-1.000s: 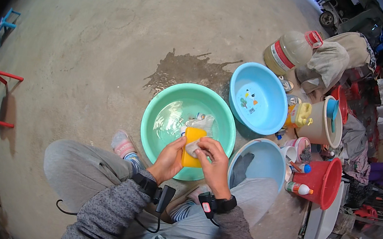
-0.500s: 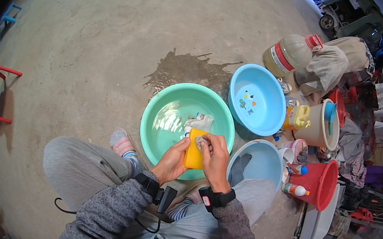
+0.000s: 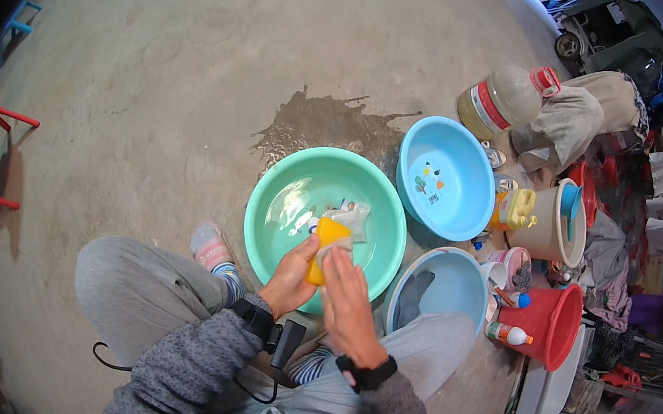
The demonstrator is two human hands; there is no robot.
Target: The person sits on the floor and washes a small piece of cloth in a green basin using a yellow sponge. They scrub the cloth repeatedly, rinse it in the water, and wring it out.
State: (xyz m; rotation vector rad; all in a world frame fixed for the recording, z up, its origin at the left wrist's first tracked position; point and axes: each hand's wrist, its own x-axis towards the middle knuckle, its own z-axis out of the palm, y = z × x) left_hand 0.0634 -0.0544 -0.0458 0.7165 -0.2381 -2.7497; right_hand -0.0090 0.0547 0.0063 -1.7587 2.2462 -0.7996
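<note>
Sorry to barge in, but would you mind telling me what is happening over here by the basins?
A person sits low on the concrete floor, both hands over a green basin of water. The left hand grips a yellow piece with pale cloth beside it, and the right hand presses against it. Two blue basins stand to the right.

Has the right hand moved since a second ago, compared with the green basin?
Yes. The right hand has slid back toward the near rim of the green basin, off the yellow item it covered earlier.
</note>
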